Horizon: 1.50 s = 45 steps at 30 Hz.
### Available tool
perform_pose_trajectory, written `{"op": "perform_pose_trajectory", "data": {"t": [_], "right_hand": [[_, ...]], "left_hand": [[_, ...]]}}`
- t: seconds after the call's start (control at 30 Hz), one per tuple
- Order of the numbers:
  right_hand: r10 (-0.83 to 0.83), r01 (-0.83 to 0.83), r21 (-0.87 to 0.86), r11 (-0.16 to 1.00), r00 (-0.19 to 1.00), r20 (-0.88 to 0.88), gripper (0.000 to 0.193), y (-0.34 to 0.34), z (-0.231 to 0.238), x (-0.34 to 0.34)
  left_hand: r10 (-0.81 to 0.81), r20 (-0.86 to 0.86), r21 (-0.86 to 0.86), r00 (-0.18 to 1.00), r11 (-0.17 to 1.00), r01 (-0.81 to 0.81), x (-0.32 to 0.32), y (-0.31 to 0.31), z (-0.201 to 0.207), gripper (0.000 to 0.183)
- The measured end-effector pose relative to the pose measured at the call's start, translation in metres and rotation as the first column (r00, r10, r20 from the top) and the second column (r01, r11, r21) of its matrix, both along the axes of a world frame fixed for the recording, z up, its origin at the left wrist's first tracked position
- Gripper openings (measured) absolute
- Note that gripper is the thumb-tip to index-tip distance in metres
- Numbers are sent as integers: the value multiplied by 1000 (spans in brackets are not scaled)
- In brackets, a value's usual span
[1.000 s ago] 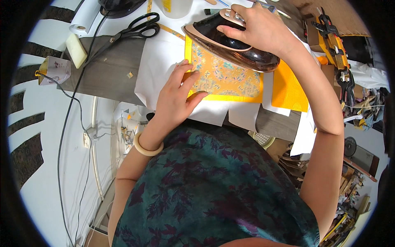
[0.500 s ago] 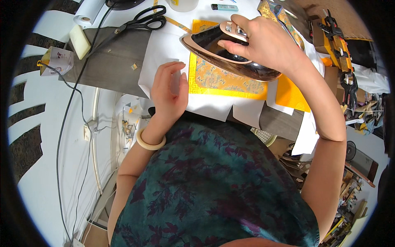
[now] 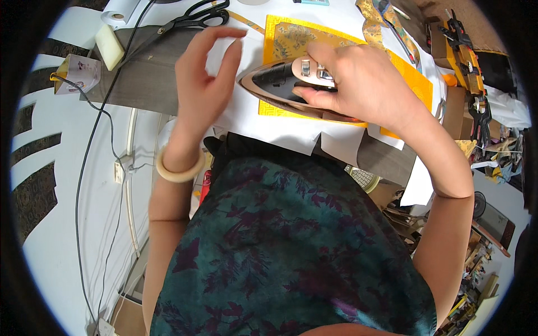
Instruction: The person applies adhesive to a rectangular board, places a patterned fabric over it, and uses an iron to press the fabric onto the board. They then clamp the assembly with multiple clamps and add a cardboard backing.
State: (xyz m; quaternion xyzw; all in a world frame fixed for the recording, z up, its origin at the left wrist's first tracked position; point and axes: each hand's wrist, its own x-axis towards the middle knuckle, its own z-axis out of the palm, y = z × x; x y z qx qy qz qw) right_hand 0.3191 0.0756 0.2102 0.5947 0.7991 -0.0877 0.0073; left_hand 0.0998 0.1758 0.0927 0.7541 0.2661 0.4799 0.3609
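1. My right hand (image 3: pixel 367 78) was wrapped round the handle of the dark, copper-edged iron (image 3: pixel 272 84); my thumb lay along the near side of that handle, with the fingers curled over from the far side; the tip pointed to my left.

2. The iron stood over the near part of the yellow cloth (image 3: pixel 291 42), its tip reaching past the cloth's left edge; I could not tell whether the whole sole touched the fabric.

3. The yellow cloth, bordered and flowered in the middle, lay on white paper (image 3: pixel 241 117) spread over the gray table (image 3: pixel 148 87); a second yellow piece (image 3: pixel 420 87) lay to its right, partly hidden by my right hand.

4. My left hand (image 3: pixel 202 89) was raised and held nothing; its thumb and fingers were spread in a loose curve, just left of the iron's tip; a pale bangle (image 3: pixel 180 177) ringed that wrist.

5. Beyond my left hand lay black-handled scissors (image 3: pixel 178 23); farther left were a cream block (image 3: pixel 110 47) and a small box (image 3: pixel 83 75); a patterned strip (image 3: pixel 372 25) lay at the far right.
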Motion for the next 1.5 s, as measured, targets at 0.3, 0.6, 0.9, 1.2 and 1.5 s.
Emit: {"op": "perform_pose_trajectory", "data": {"t": [0.3,0.6,0.9,1.2,1.5], "right_hand": [[46,-46,19,999,999,29,41,-12,-2,-4],[53,-53,19,998,998,18,42,-16,-2,-6],[47,-47,3,999,999,-14,41,-27,-2,9],[23,-23,16,1000,1000,11,41,-28,-1,8],[-279,279,-25,960,942,-188,54,-23,-3,6]], "left_hand": [[-492,-497,-66,714,842,535,53,70,-24,38],[-460,-607,-11,648,820,572,54,73,-26,41],[-408,-601,55,688,837,544,51,65,-36,36],[-376,-610,31,698,869,494,51,53,-33,30],[-588,-354,-236,727,809,539,42,88,-42,31]]}}
